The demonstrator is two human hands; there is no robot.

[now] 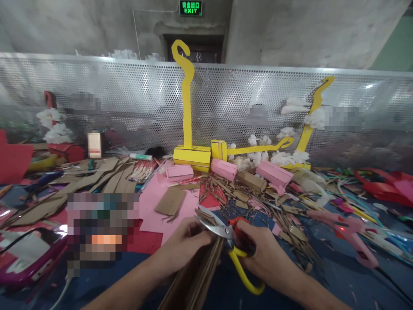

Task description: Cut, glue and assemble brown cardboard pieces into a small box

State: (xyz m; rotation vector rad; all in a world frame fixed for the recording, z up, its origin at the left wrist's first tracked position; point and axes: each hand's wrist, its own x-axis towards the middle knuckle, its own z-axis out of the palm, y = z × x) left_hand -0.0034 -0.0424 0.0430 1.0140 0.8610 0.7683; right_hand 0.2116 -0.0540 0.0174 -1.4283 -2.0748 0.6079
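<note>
Nearest the camera: layered cardboard [203,273] above the blue counter [338,277]. Beyond, crowding the way: pink sheet [151,211], cardboard scraps [298,234]; to the right, pink glue gun [353,234]. Long axis running forward and slightly rightward. Far end clasped by left fingers [198,243], at the blades of scissors [227,232] gripped in right fingers [248,228].

Lit green sign [191,8] — "安全出口 EXIT"

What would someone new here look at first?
Probably the tall yellow hook, standing on a yellow block near the middle. Next, the glowing green exit sign, high up. Then, down in front, red-and-yellow-handled scissors in the right hand, at the cardboard in the left hand.
</note>
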